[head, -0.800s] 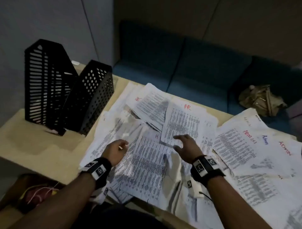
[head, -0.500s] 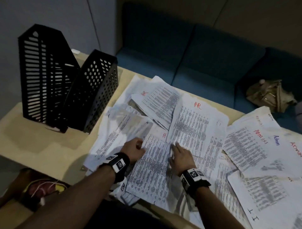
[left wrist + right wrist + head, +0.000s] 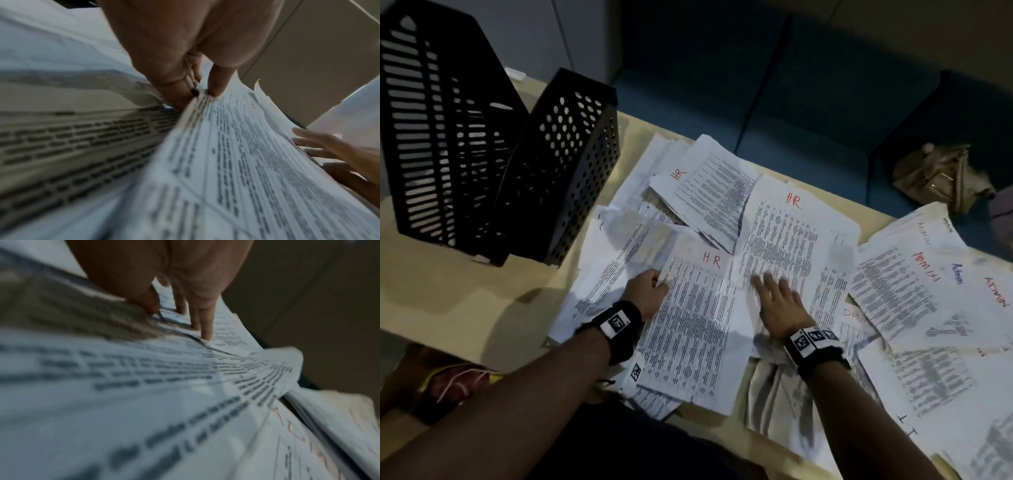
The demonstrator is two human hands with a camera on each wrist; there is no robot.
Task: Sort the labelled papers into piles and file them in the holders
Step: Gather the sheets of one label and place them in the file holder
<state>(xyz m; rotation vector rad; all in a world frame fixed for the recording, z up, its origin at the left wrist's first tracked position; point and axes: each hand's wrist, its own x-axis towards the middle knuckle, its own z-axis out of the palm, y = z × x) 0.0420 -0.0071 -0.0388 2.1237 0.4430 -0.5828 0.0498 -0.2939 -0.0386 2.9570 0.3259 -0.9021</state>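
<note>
Print on every sheet too blurred to read; only handwritten labels legible. Tall black holder (image 3: 431,137) cut off at the top-left frame edge; shorter perforated holder (image 3: 565,164) just beside it, both on the pale table (image 3: 465,301). Dim room, dark blue sofa (image 3: 774,102) behind with a tan bag (image 3: 941,178). Loose papers (image 3: 914,287) marked HR and ADMIN overlap across the table. Left hand (image 3: 645,293) pinches the left edge of an HR sheet (image 3: 695,325), thumb over it. Right hand (image 3: 777,301) lies flat, fingers spread, on a second HR sheet (image 3: 791,233).
</note>
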